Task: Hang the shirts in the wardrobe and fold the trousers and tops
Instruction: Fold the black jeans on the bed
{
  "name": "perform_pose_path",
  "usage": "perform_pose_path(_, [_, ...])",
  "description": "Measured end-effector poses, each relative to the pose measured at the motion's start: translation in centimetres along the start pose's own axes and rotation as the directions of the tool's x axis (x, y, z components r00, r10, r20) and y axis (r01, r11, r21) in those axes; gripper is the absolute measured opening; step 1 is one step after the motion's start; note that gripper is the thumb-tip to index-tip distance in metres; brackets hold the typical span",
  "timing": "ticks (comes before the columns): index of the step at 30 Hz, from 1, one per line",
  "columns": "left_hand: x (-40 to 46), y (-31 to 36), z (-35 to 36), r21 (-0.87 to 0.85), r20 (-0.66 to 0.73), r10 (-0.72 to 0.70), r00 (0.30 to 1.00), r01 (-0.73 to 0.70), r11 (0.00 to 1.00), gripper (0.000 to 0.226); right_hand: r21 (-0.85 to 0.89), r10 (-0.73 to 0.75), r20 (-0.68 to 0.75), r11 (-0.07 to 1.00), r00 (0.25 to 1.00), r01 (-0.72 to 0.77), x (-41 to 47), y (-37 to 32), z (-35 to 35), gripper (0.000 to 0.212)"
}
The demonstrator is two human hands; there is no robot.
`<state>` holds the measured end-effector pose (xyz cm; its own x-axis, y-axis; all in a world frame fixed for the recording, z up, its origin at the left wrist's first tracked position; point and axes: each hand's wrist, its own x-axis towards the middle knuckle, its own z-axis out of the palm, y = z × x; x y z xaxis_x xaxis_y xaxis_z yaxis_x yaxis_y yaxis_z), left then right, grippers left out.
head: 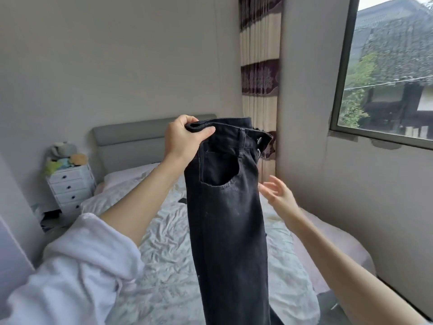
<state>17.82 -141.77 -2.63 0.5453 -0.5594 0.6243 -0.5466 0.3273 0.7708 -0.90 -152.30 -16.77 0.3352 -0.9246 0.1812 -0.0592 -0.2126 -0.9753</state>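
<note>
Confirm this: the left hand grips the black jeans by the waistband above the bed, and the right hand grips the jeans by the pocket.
Not quite. In the head view the left hand does grip the black jeans by the waistband above the bed, but the right hand holds nothing: its fingers are spread open beside the jeans, not on the pocket.

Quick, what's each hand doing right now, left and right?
Left hand: grips the waistband of the black trousers, holding them up over the bed.
Right hand: open, fingers spread, beside the trousers, holding nothing.
</note>
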Motion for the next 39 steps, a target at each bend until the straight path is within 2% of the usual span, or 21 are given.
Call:
perform_pose_path(1, [-0.2, 0.5, 0.4, 0.006, -0.024, -0.007, 1.000, 0.007, 1.000, 0.031, -0.058, 0.114, 0.073, 0.992, 0.991, -0.110, -1.0, 2.0, -0.4, 0.056])
perform_pose_path(3, [-0.2, 1.5, 1.0, 0.018, -0.075, -0.011, 0.997, 0.013, 1.000, 0.031, -0.207, 0.340, 0.230, 0.933, 0.912, -0.296, -2.7, 5.1, -0.9, 0.043])
perform_pose_path(5, [-0.3, 2.2, 1.5, -0.007, -0.125, -0.022, 0.992, 0.021, 1.000, 0.031, -0.328, 0.468, 0.304, 0.869, 0.830, -0.371, -4.0, 7.5, -1.2, 0.029])
perform_pose_path(6, [-0.4, 2.6, 1.6, -0.026, -0.140, -0.027, 0.990, 0.024, 0.999, 0.030, -0.337, 0.479, 0.288, 0.861, 0.829, -0.380, -4.3, 8.3, -1.1, 0.025])
perform_pose_path(8, [-0.6, 3.1, 1.7, -0.033, -0.149, -0.028, 0.988, 0.023, 0.999, 0.029, -0.327, 0.433, 0.223, 0.877, 0.873, -0.352, -4.3, 9.0, -1.2, 0.020])
perform_pose_path(11, [-0.6, 3.8, 1.1, -0.039, -0.197, -0.030, 0.980, 0.023, 0.999, 0.027, -0.329, 0.334, 0.186, 0.907, 0.924, -0.262, -3.4, 8.6, -2.4, 0.023])
perform_pose_path(14, [-0.2, 4.4, -0.3, -0.109, -0.224, -0.066, 0.972, 0.042, 0.993, 0.027, -0.476, 0.276, 0.187, 0.865, 0.943, -0.159, -1.3, 7.5, -4.0, 0.020])
perform_pose_path(16, [-0.5, 4.6, -0.6, -0.125, -0.194, -0.074, 0.978, 0.050, 0.991, 0.026, -0.520, 0.220, 0.215, 0.851, 0.951, -0.079, 0.1, 5.1, -4.5, 0.027])
perform_pose_path(18, [-1.2, 4.5, -0.3, -0.169, -0.175, -0.092, 0.980, 0.062, 0.984, 0.026, -0.268, 0.081, 0.174, 0.963, 0.981, -0.032, 0.8, 1.1, -4.4, 0.044])
perform_pose_path(20, [-2.0, 4.3, 0.3, -0.210, -0.144, -0.108, 0.984, 0.076, 0.975, 0.027, 0.056, -0.071, 0.185, 0.997, 0.980, 0.061, 1.1, -3.6, -4.2, 0.055])
perform_pose_path(21, [-2.4, 4.3, 0.6, -0.226, -0.121, -0.113, 0.986, 0.084, 0.971, 0.026, 0.152, -0.131, 0.228, 0.984, 0.965, 0.098, 1.2, -5.7, -4.1, 0.053])
perform_pose_path(23, [-2.9, 4.5, 1.0, -0.248, -0.075, -0.115, 0.991, 0.094, 0.964, 0.026, 0.248, -0.223, 0.318, 0.958, 0.921, 0.146, 1.3, -9.0, -4.1, 0.032])
perform_pose_path(25, [-3.2, 5.2, 1.1, -0.260, -0.052, -0.100, 0.994, 0.084, 0.962, 0.026, 0.292, -0.269, 0.370, 0.942, 0.889, 0.164, 1.2, -11.3, -4.6, 0.019])
perform_pose_path(28, [-3.8, 6.2, 0.7, -0.300, -0.033, -0.092, 0.995, 0.078, 0.951, 0.026, 0.321, -0.276, 0.411, 0.936, 0.869, 0.145, 0.5, -12.9, -5.8, 0.018])
perform_pose_path(30, [-4.2, 7.1, 0.4, -0.315, -0.009, -0.083, 0.997, 0.076, 0.946, 0.026, 0.300, -0.290, 0.408, 0.938, 0.866, 0.172, -0.3, -13.5, -6.3, 0.010])
perform_pose_path(35, [-5.2, 9.1, -0.2, -0.289, 0.083, -0.086, 0.993, 0.106, 0.951, 0.026, 0.183, -0.379, 0.214, 0.921, 0.900, 0.344, -0.5, -15.2, -6.6, 0.009])
perform_pose_path(39, [-5.2, 9.9, -0.8, -0.319, 0.098, -0.093, 0.991, 0.120, 0.940, 0.027, 0.178, -0.396, 0.154, 0.912, 0.905, 0.369, 1.0, -15.8, -5.7, 0.011])
